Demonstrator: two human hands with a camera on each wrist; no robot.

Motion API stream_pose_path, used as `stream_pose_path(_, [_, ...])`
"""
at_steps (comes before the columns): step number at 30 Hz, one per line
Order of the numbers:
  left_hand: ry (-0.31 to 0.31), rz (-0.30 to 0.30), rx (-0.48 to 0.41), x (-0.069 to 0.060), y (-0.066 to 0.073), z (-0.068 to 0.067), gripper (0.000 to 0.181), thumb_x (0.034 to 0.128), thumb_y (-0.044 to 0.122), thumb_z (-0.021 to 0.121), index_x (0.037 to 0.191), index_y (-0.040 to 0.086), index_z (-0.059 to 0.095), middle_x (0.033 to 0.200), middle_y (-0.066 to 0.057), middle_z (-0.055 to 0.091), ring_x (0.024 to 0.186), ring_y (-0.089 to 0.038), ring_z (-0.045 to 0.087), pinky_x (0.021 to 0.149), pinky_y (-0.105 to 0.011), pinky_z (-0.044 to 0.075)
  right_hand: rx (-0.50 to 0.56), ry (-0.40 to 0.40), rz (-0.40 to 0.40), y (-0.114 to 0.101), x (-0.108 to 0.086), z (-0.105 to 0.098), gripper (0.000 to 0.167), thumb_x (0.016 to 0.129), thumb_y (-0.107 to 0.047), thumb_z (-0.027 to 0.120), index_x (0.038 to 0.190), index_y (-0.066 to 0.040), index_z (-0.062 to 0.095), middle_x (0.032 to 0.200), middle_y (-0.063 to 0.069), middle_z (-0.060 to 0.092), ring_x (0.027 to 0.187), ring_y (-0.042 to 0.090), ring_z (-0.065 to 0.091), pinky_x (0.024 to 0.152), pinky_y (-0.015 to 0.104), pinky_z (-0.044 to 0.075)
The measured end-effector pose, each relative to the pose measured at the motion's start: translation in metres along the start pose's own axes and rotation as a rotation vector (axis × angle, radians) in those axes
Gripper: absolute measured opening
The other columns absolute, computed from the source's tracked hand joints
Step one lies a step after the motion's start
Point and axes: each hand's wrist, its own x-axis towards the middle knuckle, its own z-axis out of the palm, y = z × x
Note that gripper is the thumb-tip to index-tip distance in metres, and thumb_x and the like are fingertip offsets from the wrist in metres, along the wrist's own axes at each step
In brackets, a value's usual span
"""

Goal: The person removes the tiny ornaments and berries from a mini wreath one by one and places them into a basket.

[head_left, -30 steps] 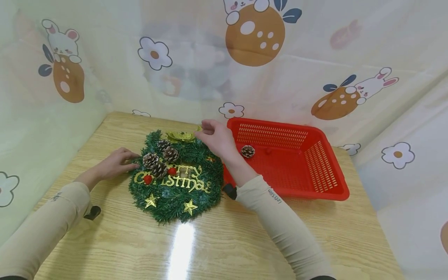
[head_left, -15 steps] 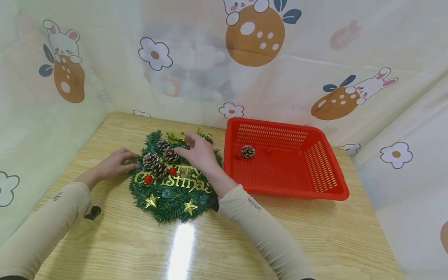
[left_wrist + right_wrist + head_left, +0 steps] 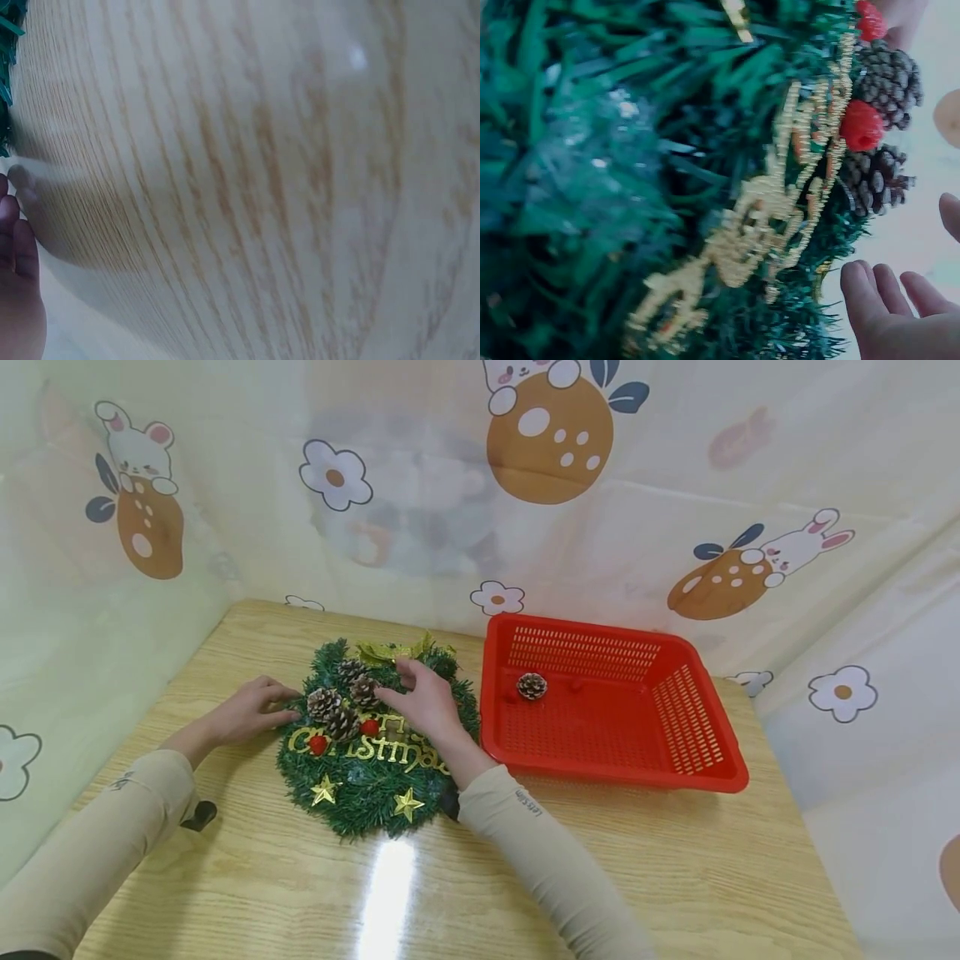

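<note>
On the near side of the table [image 3: 712, 860], we have the evergreen wreath [image 3: 360, 789] lying face up left of centre, its two gold stars toward us and the gold "Christmas" lettering [image 3: 386, 752] running across the middle, partly covered by our right wrist. As we judge it, working well here means settling the decorations without crushing the foliage: we should steady the wreath lightly at its rim, lift our right forearm clear of the lettering, and take any pinecone by its base rather than its scales, minding the red berries [image 3: 370, 727] beside the cones. Our left hand [image 3: 258, 710] reaches in low from the side, palm down, its loosely bent fingers at the wreath's left edge; nothing is clasped, and we cannot tell how firmly they press. Our right hand [image 3: 429, 700] hangs above the wreath's right half, thumb and fingers spread apart with nothing between them, the thumb pointing to the nearest cone of the pinecone cluster [image 3: 342, 724]; in the right wrist view a gap shows between hand and cones. Farther off, a glittery gold bow [image 3: 390, 652] sits on the far rim, past our right fingertips. To the right, a red plastic basket [image 3: 615, 777] holds a loose pinecone [image 3: 532, 686] toward its left end, and behind everything hangs a printed curtain [image 3: 420, 577].
</note>
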Motion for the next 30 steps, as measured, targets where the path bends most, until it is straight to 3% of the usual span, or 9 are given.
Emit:
stream_pose_path(9, [0.0,-0.003,0.001,0.0,0.0,0.0,0.045,0.0967,0.022,0.063,0.13,-0.007,0.056,0.118,-0.026,0.051,0.109,-0.039,0.048,0.092,-0.059,0.041,-0.011,-0.022,-0.023,0.012,0.008,0.009,0.062,0.092,-0.034,0.07,0.146,-0.016,0.047,0.141,-0.001,0.054,0.125,0.018,0.052,0.098,0.039,0.048])
stream_pose_path(30, [-0.006,-0.01,0.005,0.0,0.002,-0.001,0.045,0.0966,0.022,0.063,0.131,-0.007,0.056,0.119,-0.025,0.051,0.11,-0.039,0.048,0.092,-0.059,0.041,-0.11,-0.003,-0.046,0.019,0.011,0.015,0.056,0.092,-0.031,0.069,0.143,-0.016,0.051,0.139,0.002,0.055,0.121,0.021,0.054,0.092,0.04,0.05])
